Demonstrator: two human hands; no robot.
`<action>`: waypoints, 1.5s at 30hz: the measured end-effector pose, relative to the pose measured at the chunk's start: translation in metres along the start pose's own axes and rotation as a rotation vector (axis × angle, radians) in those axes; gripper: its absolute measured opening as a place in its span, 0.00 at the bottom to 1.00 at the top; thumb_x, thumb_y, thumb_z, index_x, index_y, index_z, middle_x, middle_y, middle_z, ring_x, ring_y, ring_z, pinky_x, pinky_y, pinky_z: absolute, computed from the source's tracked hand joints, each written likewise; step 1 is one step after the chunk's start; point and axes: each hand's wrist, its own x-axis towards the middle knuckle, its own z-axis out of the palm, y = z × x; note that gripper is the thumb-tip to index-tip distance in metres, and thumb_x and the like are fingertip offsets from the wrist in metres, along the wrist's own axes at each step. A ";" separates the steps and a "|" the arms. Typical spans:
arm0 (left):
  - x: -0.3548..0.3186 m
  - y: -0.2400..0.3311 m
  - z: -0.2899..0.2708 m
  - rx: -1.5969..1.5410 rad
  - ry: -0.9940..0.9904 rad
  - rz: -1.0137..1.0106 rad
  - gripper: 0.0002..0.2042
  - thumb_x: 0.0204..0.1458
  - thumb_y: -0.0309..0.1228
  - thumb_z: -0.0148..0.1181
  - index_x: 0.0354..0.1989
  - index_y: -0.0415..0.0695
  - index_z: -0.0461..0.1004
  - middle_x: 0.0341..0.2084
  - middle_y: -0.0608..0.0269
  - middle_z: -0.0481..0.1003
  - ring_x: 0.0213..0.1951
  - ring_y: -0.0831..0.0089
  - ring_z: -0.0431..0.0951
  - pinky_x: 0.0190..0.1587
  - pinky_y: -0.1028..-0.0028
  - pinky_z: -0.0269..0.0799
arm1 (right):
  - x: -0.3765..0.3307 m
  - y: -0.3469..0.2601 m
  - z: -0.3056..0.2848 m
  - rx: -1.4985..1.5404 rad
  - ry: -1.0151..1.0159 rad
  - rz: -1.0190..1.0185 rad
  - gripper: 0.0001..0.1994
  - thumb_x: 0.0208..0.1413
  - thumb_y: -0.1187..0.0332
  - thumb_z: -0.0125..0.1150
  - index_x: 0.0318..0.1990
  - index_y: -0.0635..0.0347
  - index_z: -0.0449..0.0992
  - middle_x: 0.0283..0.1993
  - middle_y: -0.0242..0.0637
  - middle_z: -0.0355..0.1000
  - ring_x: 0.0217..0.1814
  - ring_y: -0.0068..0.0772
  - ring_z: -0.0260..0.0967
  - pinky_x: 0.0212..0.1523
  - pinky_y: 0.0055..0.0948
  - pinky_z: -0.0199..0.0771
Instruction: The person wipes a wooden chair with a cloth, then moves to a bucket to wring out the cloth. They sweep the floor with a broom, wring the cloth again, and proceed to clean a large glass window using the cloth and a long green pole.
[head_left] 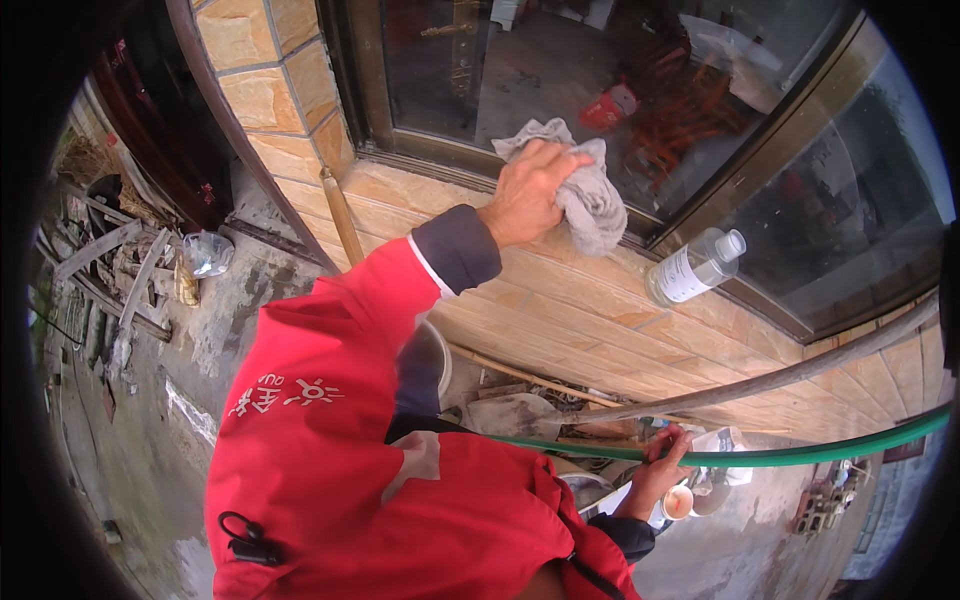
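Observation:
My left hand [534,190] is closed on a crumpled greyish-white cloth [594,208], pressing it against the lower part of a glass window [560,60] just above its sill. A clear bottle [690,270] with a white cap and pale label stands on the tiled ledge to the right of the cloth. Lower down on the right, my right hand [658,474] has its fingers curled around a long green pole [830,453]. Part of the pole's left end is hidden by my red sleeve.
A grey wooden pole [780,385] curves across above the green one. A wooden stick [342,215] leans against the tiled wall [290,95]. Scrap wood [125,260] and a clear plastic bag [207,254] lie at the left. Below my right hand is a small white tub [678,502].

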 end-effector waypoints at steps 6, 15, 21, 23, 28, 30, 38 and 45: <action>0.113 -0.054 -0.144 0.062 0.582 -0.010 0.21 0.47 0.26 0.56 0.53 0.42 0.71 0.49 0.48 0.73 0.62 0.49 0.60 0.61 0.51 0.56 | 0.007 0.007 0.014 0.005 -0.067 0.013 0.19 0.65 0.53 0.50 0.34 0.63 0.73 0.21 0.31 0.65 0.14 0.15 0.49 0.14 0.17 0.46; -0.040 -0.132 -0.047 0.325 0.509 -0.470 0.45 0.40 0.26 0.66 0.68 0.39 0.47 0.64 0.32 0.47 0.66 0.40 0.49 0.67 0.58 0.46 | 0.008 0.003 0.011 0.016 -0.072 -0.015 0.18 0.65 0.54 0.50 0.35 0.62 0.73 0.24 0.32 0.66 0.14 0.15 0.49 0.15 0.18 0.47; -0.047 -0.121 -0.013 0.286 0.553 -0.683 0.43 0.41 0.30 0.67 0.65 0.30 0.49 0.58 0.35 0.58 0.59 0.41 0.59 0.62 0.55 0.53 | 0.006 -0.001 -0.018 0.053 -0.053 -0.001 0.18 0.64 0.54 0.50 0.34 0.62 0.72 0.25 0.31 0.66 0.14 0.15 0.48 0.15 0.18 0.46; -0.051 -0.108 -0.002 0.359 0.472 -0.719 0.41 0.41 0.30 0.66 0.63 0.30 0.51 0.55 0.36 0.61 0.56 0.41 0.60 0.60 0.55 0.56 | 0.007 -0.003 -0.020 0.059 -0.061 -0.003 0.18 0.64 0.54 0.50 0.34 0.61 0.72 0.25 0.31 0.65 0.14 0.15 0.47 0.16 0.18 0.46; -0.057 -0.056 0.027 0.431 0.337 -0.620 0.31 0.40 0.24 0.59 0.57 0.34 0.60 0.50 0.41 0.63 0.52 0.43 0.63 0.55 0.56 0.60 | 0.003 -0.008 -0.023 0.054 -0.071 -0.011 0.18 0.64 0.54 0.50 0.33 0.61 0.72 0.25 0.31 0.65 0.14 0.14 0.47 0.16 0.18 0.46; -0.053 -0.031 0.035 0.416 0.246 -0.571 0.30 0.39 0.23 0.59 0.56 0.35 0.62 0.48 0.44 0.64 0.50 0.45 0.64 0.52 0.56 0.61 | 0.000 -0.009 -0.025 0.072 -0.048 -0.003 0.18 0.64 0.54 0.50 0.34 0.61 0.72 0.25 0.31 0.65 0.14 0.15 0.47 0.16 0.18 0.46; -0.045 0.013 0.056 0.276 0.077 -0.264 0.20 0.40 0.21 0.56 0.46 0.41 0.73 0.39 0.52 0.68 0.45 0.51 0.66 0.46 0.59 0.65 | -0.007 -0.011 -0.030 0.058 -0.030 0.014 0.18 0.64 0.54 0.50 0.35 0.61 0.71 0.26 0.32 0.65 0.14 0.15 0.47 0.15 0.18 0.47; -0.068 -0.079 -0.044 0.503 0.045 -0.291 0.19 0.43 0.20 0.54 0.47 0.41 0.72 0.41 0.48 0.72 0.46 0.49 0.71 0.48 0.59 0.69 | -0.006 -0.012 -0.019 0.012 -0.041 -0.027 0.19 0.65 0.54 0.49 0.33 0.64 0.73 0.23 0.31 0.66 0.14 0.14 0.47 0.15 0.18 0.49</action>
